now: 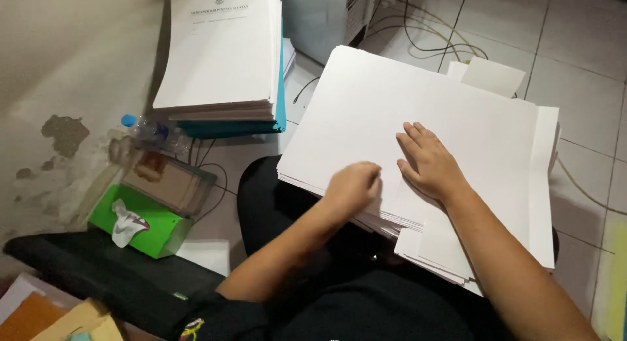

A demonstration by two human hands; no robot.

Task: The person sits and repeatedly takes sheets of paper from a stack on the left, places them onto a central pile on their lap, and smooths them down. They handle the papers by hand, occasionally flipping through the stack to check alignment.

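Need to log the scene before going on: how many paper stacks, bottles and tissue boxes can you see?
Paper stacks: 2, one on the lap under both hands, one with a teal base on the floor
Plastic bottles: 1
Green tissue boxes: 1
Total: 4

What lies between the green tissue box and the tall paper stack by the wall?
In the head view: a clear plastic box and a lying water bottle.

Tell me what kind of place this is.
Probably a small office or print-shop workroom, worked from the floor: both hands, left and right, rest on a paper stack, a second stack beside cables on tiles.
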